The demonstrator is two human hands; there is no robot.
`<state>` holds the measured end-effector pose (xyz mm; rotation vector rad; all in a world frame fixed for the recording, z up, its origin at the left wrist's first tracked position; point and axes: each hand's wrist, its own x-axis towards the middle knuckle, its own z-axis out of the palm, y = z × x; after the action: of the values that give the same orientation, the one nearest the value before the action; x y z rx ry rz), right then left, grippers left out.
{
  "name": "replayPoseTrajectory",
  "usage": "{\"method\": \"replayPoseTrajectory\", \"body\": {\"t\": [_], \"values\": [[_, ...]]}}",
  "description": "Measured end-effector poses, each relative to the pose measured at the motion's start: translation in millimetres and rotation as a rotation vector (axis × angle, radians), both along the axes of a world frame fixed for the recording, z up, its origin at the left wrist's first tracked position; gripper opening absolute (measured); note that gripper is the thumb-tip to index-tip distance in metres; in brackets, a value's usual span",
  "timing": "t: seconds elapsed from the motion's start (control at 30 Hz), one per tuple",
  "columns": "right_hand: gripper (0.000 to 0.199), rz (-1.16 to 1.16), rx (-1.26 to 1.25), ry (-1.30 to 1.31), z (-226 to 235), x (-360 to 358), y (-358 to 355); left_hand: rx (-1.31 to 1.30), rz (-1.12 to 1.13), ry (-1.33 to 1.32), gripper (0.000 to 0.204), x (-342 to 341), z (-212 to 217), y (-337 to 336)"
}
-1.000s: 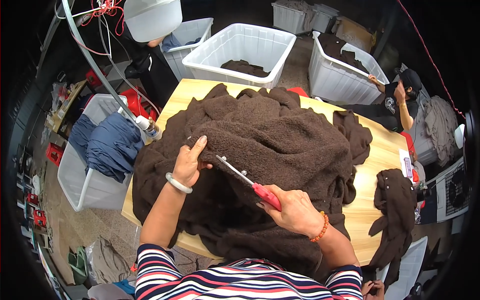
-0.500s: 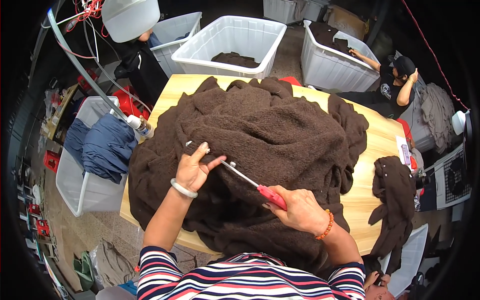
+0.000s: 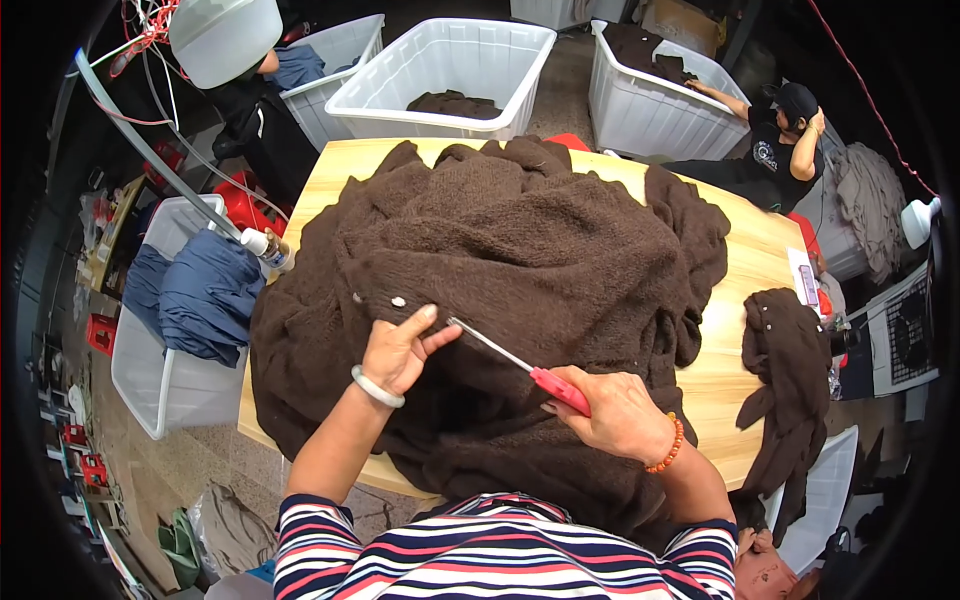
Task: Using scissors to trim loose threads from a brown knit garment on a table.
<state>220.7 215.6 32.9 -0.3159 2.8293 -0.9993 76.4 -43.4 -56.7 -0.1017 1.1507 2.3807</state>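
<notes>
A large heap of dark brown knit fabric [image 3: 520, 230] spreads before me. At its near side, my left hand [image 3: 395, 355], with a pale bangle at the wrist, pinches a fold between thumb and fingers. My right hand [image 3: 622, 415], wearing an orange bead bracelet, grips the pink-red handle of a screwdriver-like tool [image 3: 560, 390]. Its thin metal shaft slants up to the left, and the tip meets the cloth beside my left fingertips. A small white stud-like button [image 3: 398, 301] shows just above my left thumb, with another small shiny one [image 3: 357, 297] left of it.
The heap lies on a light wooden table [image 3: 790, 250]. White bins stand beyond it, including a central bin [image 3: 345, 105]. Blue cloth [image 3: 210, 295] fills a bin at left, near a small bottle [image 3: 265, 248]. A seated person [image 3: 785, 150] is at far right. Brown cloth [image 3: 785, 370] hangs over the right edge.
The tool's tip has left the shiny button it was near and now sits between my left thumb and finger, which have drawn closer together. My view has shifted slightly.
</notes>
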Motion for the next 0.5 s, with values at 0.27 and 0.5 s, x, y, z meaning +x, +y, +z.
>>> {"method": "replayPoseTrajectory", "body": {"t": [0.27,0.5], "values": [[0.033,-0.012,0.054,-0.11,8.7,13.6,7.7,-0.104,0.078,0.138,0.033,2.2,5.3,8.1],[0.039,-0.052,-0.132,0.012,0.9,10.9,15.3,-0.001,0.119,0.223,0.032,16.2,11.7,36.8]]}}
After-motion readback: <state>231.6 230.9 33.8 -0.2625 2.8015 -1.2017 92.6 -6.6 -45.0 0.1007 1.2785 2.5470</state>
